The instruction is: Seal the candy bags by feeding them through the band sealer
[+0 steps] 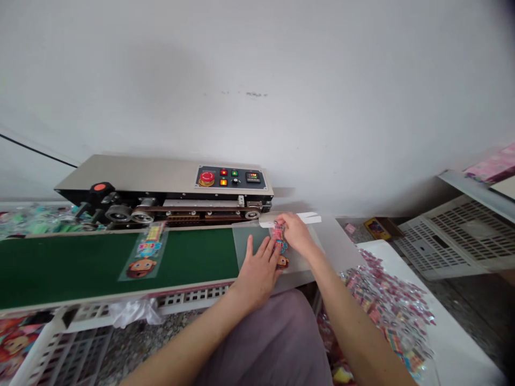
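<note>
At the right end of a green conveyor belt (193,252), my left hand (259,271) lies flat with fingers spread, resting on the edge of a printed clear plastic pouch (282,261). My right hand (294,233) pinches the upper end of that pouch with thumb and fingers. Pink pieces show inside the pouch near its top, and a cartoon face is printed at its bottom. A second pouch (142,257) with the same kind of print lies farther left on the belt. Behind the belt stands a band sealing machine (161,174) with rollers along its lower front.
The machine's control panel (231,178) has a red stop button and lit switches. On the right, a white table (454,343) bears a heap of small clear-wrapped pieces (386,305). White plastic crates (450,236) stand beyond it, and a crate (76,354) sits below the belt at left.
</note>
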